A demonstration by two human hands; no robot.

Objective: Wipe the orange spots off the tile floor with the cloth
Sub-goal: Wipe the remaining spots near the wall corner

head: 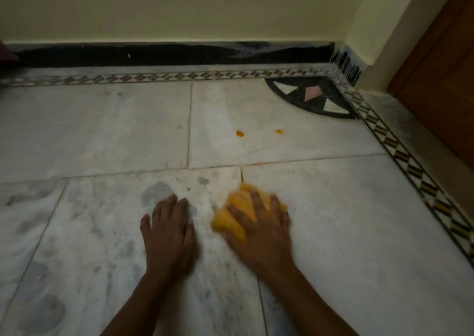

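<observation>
Cloth [239, 208], yellow and bunched, is pressed onto the tile floor [346, 220] under the spread fingers of the right hand [259, 222], blurred at its edges; just left of the cloth, the left hand [168, 229] is laid flat on the floor, fingers straight, holding nothing; beyond the cloth, two orange spots [239, 133] are seen on the next tile, short of the black corner inlay [311, 97] and the black skirting [164, 53].

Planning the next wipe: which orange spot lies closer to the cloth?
The left orange spot, darker and larger; the right spot sits farther from the cloth.
</observation>
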